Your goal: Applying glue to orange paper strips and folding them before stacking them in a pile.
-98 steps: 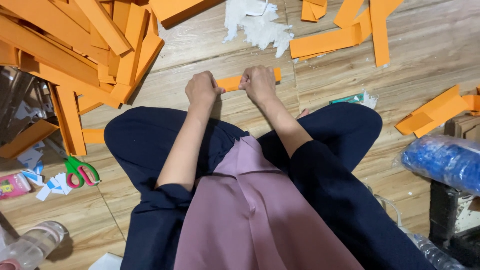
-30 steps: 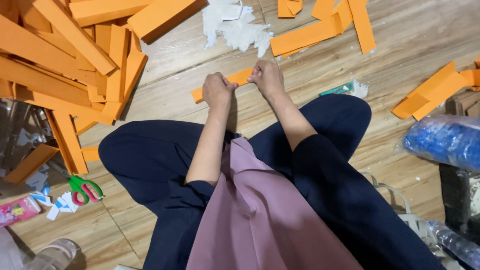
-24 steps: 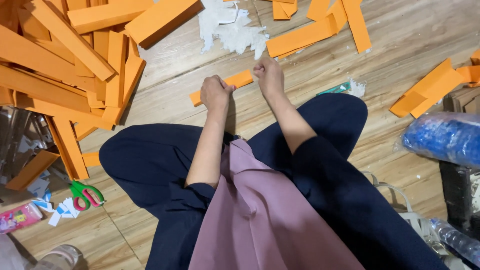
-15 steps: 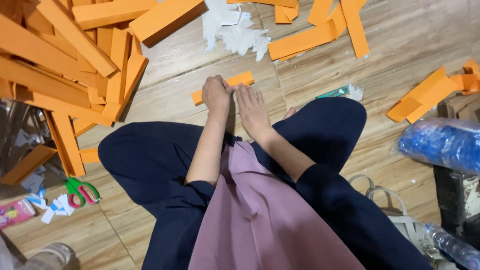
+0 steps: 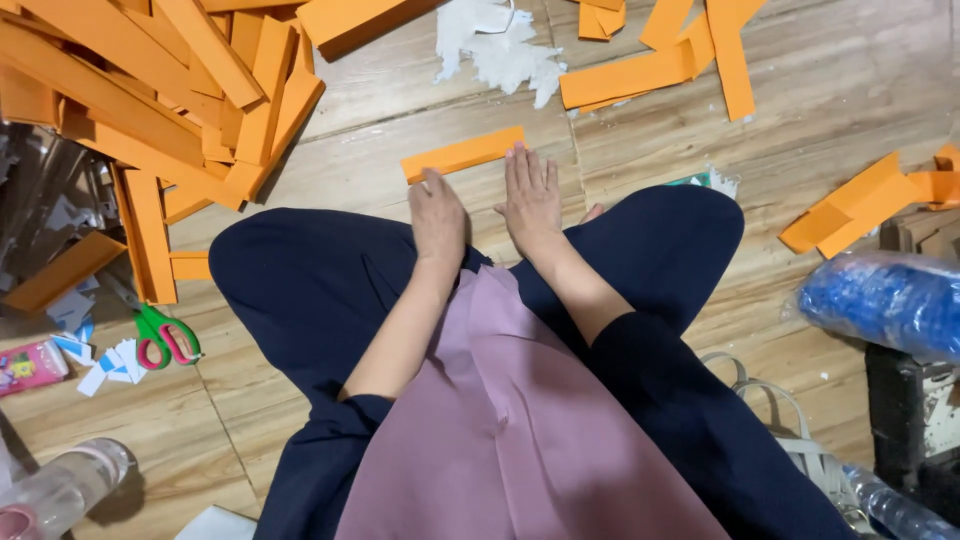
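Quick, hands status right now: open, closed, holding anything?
Left hand: open, palm down, holding nothing, beside the orange strip.
Right hand: open and flat, holding nothing, fingertips at the strip's edge.

Both arms are reaching forward over the crossed legs; left hand (image 5: 438, 212) is lying loosely curled, right hand (image 5: 531, 195) flat, fingers spread.

Both hands (image 5: 485, 205) rest by orange strip (image 5: 463, 154)
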